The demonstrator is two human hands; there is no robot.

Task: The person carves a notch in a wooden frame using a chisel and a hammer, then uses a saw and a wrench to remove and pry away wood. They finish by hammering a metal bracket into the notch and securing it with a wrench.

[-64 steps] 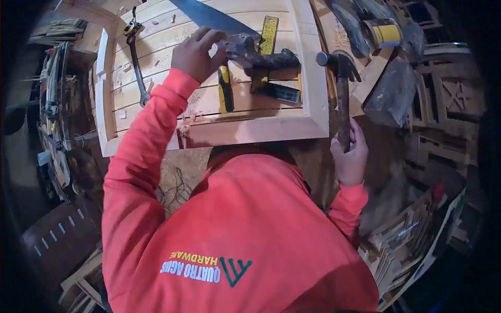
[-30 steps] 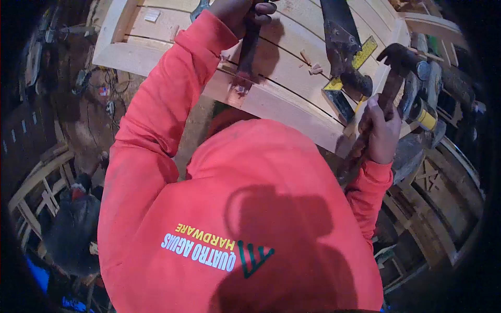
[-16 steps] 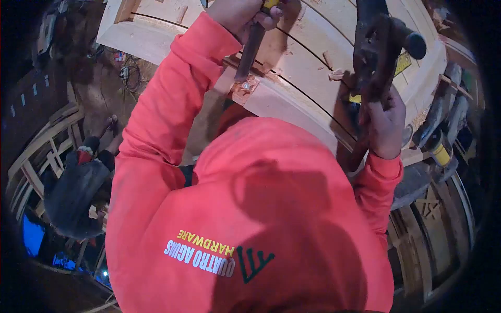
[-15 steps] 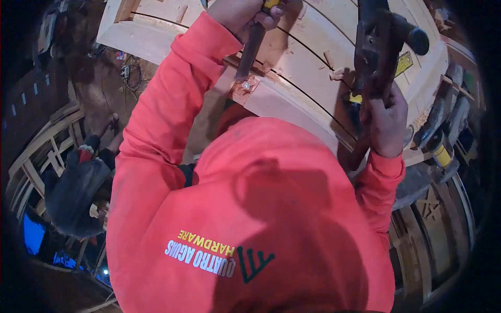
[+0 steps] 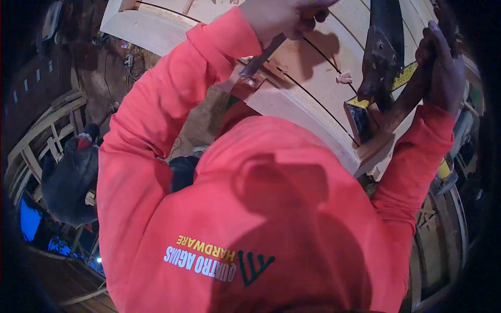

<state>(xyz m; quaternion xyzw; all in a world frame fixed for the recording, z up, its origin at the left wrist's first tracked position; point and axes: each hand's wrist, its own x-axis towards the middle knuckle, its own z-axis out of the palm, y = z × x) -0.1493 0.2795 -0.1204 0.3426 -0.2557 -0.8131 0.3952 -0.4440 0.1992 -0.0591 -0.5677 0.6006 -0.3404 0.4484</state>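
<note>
My left hand, at the top, is closed around a chisel; its blade slants down to a notch cut in the edge of a pale wooden frame. The chisel's handle is hidden in the fist. On the right, my right hand grips a hammer by its wooden handle. The hammer's head is dark and blurred near the upper right edge. Between the hands lie a handsaw and a try square with a yellow blade, both on the slatted wood.
Wood chips lie on the slats. At the left, another person in dark clothing is bent near wooden framing. A cable lies on the floor. A yellow object stands below my right forearm.
My right hand has swung the hammer outward to the right and up, uncovering the saw and square. My left hand has shifted slightly right, its chisel still at the notch.
</note>
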